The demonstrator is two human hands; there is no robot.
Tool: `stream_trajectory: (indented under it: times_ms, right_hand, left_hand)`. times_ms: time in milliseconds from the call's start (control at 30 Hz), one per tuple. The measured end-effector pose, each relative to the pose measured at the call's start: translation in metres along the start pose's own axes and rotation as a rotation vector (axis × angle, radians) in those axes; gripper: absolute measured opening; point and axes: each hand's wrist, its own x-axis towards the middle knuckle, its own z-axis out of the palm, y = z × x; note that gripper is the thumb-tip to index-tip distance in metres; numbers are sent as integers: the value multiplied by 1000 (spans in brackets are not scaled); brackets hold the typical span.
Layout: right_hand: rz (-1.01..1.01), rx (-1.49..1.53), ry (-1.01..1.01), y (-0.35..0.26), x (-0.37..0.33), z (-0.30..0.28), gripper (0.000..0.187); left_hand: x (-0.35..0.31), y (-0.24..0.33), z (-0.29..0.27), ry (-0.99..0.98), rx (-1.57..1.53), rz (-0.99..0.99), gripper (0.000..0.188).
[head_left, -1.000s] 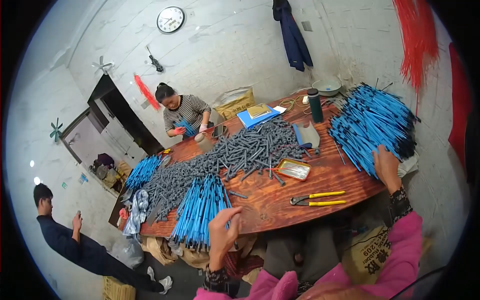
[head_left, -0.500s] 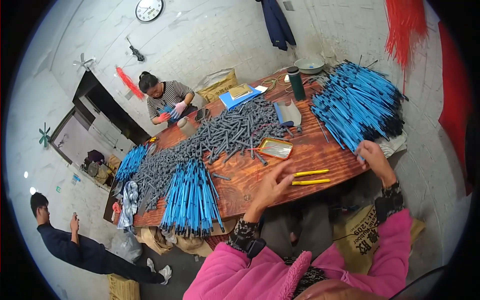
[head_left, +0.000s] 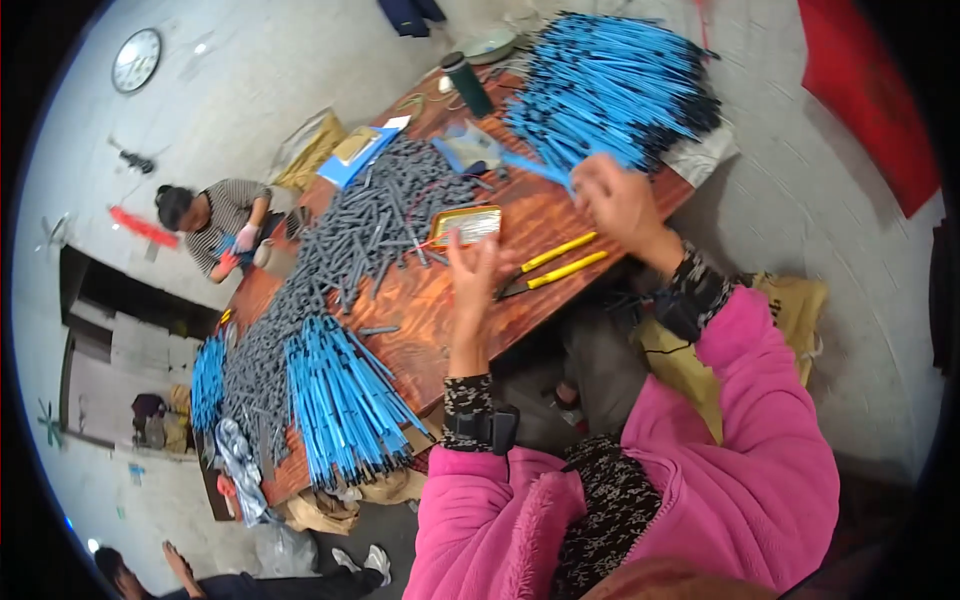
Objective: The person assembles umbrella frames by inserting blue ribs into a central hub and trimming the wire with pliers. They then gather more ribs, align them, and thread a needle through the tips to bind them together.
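Note:
My right hand [head_left: 612,197] is closed around one or more slim blue tubes [head_left: 540,168], smeared by motion, in front of a large pile of blue tubes with black ends [head_left: 600,85]. Over the table's near part my left hand [head_left: 474,275] is raised with its fingers apart and nothing in it. Just beyond its fingertips lies a shallow yellow-rimmed tray [head_left: 468,212] with a silvery inside. Between my hands rests a pair of yellow-handled pliers [head_left: 567,270], partly hidden by my left hand.
A long heap of grey tubes [head_left: 370,210] covers the wooden table's [head_left: 420,345] middle. A bundle of blue tubes [head_left: 345,405] overhangs the near edge. A dark green bottle [head_left: 467,84] stands at the back. A gloved co-worker [head_left: 225,225] sits across; another person [head_left: 130,578] is at lower left.
My view has turned, so the table appears tilted. My right hand has left the pile's near edge, moving leftward with blue tubing. My left hand's fingers now point upward near the tray.

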Motion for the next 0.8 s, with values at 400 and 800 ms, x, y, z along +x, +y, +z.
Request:
stream_trajectory:
  times_ms: [400,800]
  right_hand:
    - [-173,-360,-98,44,-55,-18,22]
    - [705,157,-509,66,-101,-86,31]
  left_hand:
    - [66,-32,29,2,-373,-111,26]
    - [74,-56,67,-290,-319,-324,19]
